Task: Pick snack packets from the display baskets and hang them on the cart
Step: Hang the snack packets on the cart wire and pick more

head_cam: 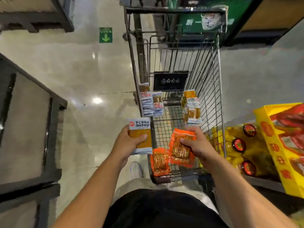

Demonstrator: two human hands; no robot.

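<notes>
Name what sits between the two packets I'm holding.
In the head view, only the cart's left rail and its wire mesh lie between them.

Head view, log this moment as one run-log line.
left hand: holds white-labelled packet | right hand: holds orange packet over cart | cart: hung packets on both sides | status: held packets not yet hung

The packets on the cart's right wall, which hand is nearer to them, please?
Right. The right hand is just short of the packets, over the cart; the left hand is outside its left wall.
</notes>
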